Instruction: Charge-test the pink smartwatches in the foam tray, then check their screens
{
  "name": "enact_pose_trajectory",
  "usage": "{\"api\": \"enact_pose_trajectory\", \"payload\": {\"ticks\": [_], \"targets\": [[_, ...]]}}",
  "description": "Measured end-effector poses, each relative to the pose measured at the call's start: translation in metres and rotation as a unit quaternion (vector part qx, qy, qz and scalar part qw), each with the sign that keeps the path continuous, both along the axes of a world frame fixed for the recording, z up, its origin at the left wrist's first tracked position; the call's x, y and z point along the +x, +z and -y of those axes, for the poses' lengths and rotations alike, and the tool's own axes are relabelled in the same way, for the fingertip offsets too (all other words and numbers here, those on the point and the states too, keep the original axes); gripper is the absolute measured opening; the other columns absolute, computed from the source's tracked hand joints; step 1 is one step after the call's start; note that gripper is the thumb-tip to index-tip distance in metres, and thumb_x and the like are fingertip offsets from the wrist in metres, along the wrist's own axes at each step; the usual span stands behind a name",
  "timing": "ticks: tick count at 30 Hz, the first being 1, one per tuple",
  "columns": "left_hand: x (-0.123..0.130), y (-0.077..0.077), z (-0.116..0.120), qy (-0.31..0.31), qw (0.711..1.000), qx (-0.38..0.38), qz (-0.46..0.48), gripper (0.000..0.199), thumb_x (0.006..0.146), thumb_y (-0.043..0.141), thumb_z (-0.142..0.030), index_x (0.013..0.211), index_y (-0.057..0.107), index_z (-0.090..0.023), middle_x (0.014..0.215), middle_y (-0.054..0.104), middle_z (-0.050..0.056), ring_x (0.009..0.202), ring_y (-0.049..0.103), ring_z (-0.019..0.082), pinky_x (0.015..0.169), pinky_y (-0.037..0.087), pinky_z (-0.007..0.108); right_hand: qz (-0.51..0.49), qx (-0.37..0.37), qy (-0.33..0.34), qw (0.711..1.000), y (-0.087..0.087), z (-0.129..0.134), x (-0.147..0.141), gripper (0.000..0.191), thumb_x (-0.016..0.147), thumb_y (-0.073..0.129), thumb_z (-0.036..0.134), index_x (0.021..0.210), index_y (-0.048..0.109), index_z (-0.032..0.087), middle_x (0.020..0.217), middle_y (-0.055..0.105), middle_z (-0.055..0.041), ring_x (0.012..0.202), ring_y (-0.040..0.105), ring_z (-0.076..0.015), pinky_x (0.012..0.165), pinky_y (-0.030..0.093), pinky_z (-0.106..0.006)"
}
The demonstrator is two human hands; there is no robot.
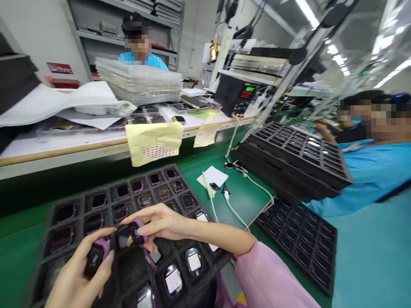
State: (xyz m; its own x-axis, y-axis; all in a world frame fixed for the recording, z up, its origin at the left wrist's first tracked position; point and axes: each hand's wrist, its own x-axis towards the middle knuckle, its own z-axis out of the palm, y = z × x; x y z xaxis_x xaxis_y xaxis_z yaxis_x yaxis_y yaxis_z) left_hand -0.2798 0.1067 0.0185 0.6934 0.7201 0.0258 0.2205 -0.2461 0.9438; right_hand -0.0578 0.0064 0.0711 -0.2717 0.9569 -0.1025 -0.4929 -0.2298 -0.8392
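A black foam tray [128,261] with many compartments lies before me, several of them holding purple-edged watch cases. My left hand [80,265] grips a purple and black watch case [96,256] between thumb and fingers over the tray's left part. Just to the right, my right hand [157,226] pinches another purple and black watch case [137,231] above the compartments. Below its fingers, a tilted purple case [153,257] with a white label sits in the tray. Cases nearer the front edge [173,280] carry white printed labels.
Stacked foam trays [289,158] stand at the right, beside a person in blue [379,179]. Cables [234,209] and white paper [213,177] lie on the green table [189,167]. A shelf holding clear trays [138,83] runs behind; another person [157,62] is beyond it.
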Motion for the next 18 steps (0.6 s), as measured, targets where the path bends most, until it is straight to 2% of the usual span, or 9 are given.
{"api": "enact_pose_trajectory", "payload": {"ticks": [2,5,9,13,16,18], "targets": [[0.003,0.012,0.005,0.008,1.0,0.008,-0.017,0.046,0.076,0.065,-0.039,0.12,0.051,-0.036,0.06,0.059,-0.007,0.037,0.052,0.018,0.034,0.049,0.03,0.0,0.003,-0.005,1.0,0.002,0.0,0.001,0.041,0.082,0.068,0.021,0.122,0.062,0.02,0.093,0.068,-0.0036,0.055,0.058,-0.0087,0.048,0.048,-0.019],[0.01,0.032,0.012,0.036,0.999,0.021,0.008,0.046,0.081,0.059,-0.035,0.125,0.046,-0.032,0.081,0.064,-0.001,0.049,0.057,0.017,0.045,0.051,0.028,-0.008,0.009,-0.008,1.0,-0.001,-0.006,0.004,0.046,0.077,0.074,0.026,0.121,0.063,0.017,0.091,0.069,-0.0064,0.056,0.06,-0.011,0.045,0.048,-0.019],[0.015,0.049,0.015,0.018,1.0,0.003,0.001,0.033,0.086,0.051,-0.025,0.119,0.049,-0.027,0.099,0.061,0.002,0.058,0.057,0.012,0.043,0.043,0.021,0.003,0.025,-0.016,1.0,-0.006,-0.014,0.005,0.044,0.08,0.073,0.025,0.122,0.062,0.015,0.094,0.07,-0.0099,0.049,0.059,-0.0091,0.043,0.049,-0.019],[0.016,0.053,0.013,0.005,0.999,-0.042,0.021,0.04,0.086,0.054,-0.023,0.125,0.045,-0.024,0.1,0.059,0.003,0.061,0.055,0.011,0.05,0.045,0.02,0.025,0.015,-0.024,0.999,-0.002,-0.016,0.002,0.045,0.084,0.068,0.024,0.127,0.058,0.015,0.09,0.07,-0.0103,0.051,0.061,-0.0108,0.045,0.052,-0.02],[0.016,0.052,0.01,-0.005,0.989,-0.124,0.075,0.051,0.083,0.06,-0.022,0.13,0.041,-0.024,0.096,0.057,0.002,0.063,0.055,0.011,0.058,0.049,0.024,0.048,-0.01,-0.007,0.999,0.0,-0.016,0.0,0.046,0.085,0.067,0.025,0.129,0.056,0.015,0.094,0.068,-0.0105,0.06,0.064,-0.0135,0.047,0.053,-0.021],[0.016,0.052,0.008,0.004,0.975,-0.19,0.114,0.049,0.08,0.062,-0.019,0.125,0.043,-0.021,0.09,0.057,0.001,0.064,0.056,0.011,0.062,0.05,0.026,0.072,-0.014,0.005,0.997,-0.002,-0.017,-0.001,0.045,0.085,0.067,0.027,0.127,0.055,0.016,0.092,0.067,-0.0088,0.064,0.064,-0.0151,0.048,0.053,-0.021]]}}
